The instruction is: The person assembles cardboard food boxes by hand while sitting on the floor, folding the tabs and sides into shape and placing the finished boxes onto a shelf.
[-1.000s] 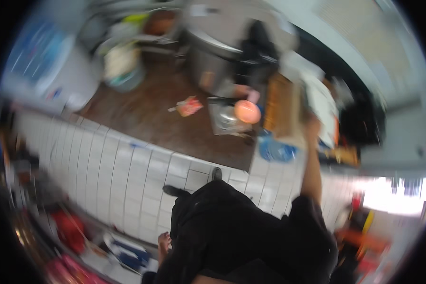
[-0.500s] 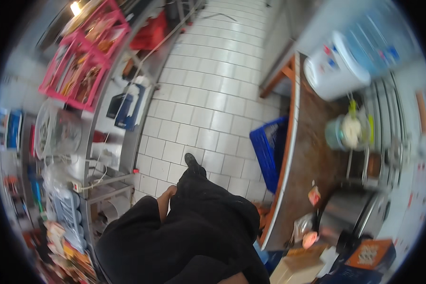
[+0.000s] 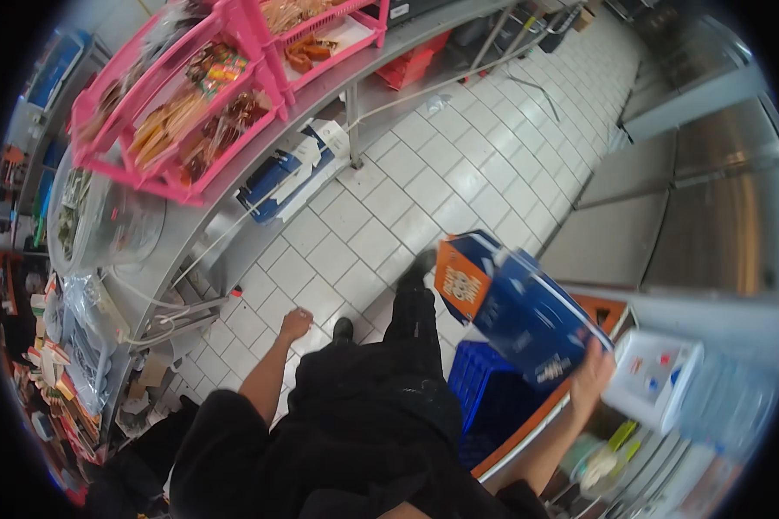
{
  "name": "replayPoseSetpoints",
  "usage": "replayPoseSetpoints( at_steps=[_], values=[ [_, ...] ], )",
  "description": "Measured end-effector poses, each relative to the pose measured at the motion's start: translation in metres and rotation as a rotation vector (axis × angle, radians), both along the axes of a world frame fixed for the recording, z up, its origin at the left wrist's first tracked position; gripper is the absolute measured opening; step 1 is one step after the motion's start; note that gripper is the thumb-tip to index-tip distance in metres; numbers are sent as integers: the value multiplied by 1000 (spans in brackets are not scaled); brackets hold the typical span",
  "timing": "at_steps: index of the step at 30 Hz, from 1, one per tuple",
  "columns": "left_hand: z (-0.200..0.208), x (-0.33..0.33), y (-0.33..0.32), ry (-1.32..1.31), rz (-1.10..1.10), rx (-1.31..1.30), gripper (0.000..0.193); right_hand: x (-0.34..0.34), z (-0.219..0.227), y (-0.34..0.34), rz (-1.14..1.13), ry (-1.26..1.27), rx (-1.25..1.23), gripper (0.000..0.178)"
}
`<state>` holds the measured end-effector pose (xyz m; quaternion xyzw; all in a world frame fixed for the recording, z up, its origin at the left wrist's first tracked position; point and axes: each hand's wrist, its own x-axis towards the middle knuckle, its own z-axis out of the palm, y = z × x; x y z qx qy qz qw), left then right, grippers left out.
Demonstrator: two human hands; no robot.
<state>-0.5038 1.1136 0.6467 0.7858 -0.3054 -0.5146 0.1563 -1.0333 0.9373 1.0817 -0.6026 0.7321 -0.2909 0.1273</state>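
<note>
A dark blue cardboard box with an orange panel and white lettering is held out over the floor, tilted, ahead and to the right of my body. My right hand grips its near right end, fingers on the edge. Below the box, beside my leg, stands a blue plastic crate, partly hidden by the box and the wooden table edge. My left hand hangs at my left side over the tiles, fingers curled in, with nothing visible in it.
Pink baskets with packaged goods and a clear tub stand on the steel counter at left. A blue carton is beneath it. Steel cabinet doors rise at right, near a white water dispenser. A tiled floor runs between.
The blue and orange box, earlier at the lower right beside the table, is now in my right hand in front of me. My view has turned right, and both hands have come into sight.
</note>
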Motion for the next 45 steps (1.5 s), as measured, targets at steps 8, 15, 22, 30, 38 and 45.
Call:
replayPoseSetpoints(
  at_steps=[8, 15, 22, 30, 38, 45],
  values=[
    [-180, -16, 54, -173, 92, -243, 23, 228, -358, -436, 979, -21, -172, 18],
    [-456, -193, -1, -173, 439, 278, 45, 362, -683, -592, 1366, 202, -620, 48],
    [-578, -311, -27, -1076, 708, 246, 51, 402, -880, -654, 1481, 374, -562, 62],
    [-606, -339, -1, -1058, 912, 283, 65, 315, -738, -592, 1534, 607, 157, 34],
    [-676, -325, 21, -1449, 930, 120, 28, 313, -578, -410, 1587, 129, -50, 30],
    [-693, -309, 43, -1496, 846, 232, 29, 439, -633, -327, 1842, 371, 222, 35]
  ],
)
